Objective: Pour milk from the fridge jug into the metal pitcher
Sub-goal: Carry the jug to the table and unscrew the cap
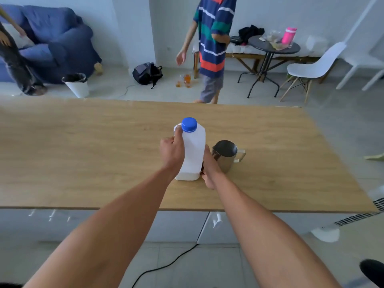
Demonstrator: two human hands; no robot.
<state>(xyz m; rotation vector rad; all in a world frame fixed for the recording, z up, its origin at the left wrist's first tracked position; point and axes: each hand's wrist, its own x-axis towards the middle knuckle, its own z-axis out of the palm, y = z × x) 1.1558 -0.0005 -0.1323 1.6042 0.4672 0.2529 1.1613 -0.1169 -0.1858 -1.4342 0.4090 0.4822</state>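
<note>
A white plastic milk jug (194,150) with a blue screw cap (189,124) stands upright on the wooden table (83,152). My left hand (172,152) grips the jug's handle side, thumb up near the cap. My right hand (209,167) lies against the jug's lower right side, fingers on the far face hidden. Just right of the jug stands the metal pitcher (225,155), upright, handle pointing right, its inside dark. The cap is on the jug.
A person in a striped shirt (214,38) stands beyond the table's far edge. A white bin (76,85), a backpack (147,73), a round black table (272,46) and a white chair (311,67) stand on the floor behind. A black cable (166,265) runs below the table.
</note>
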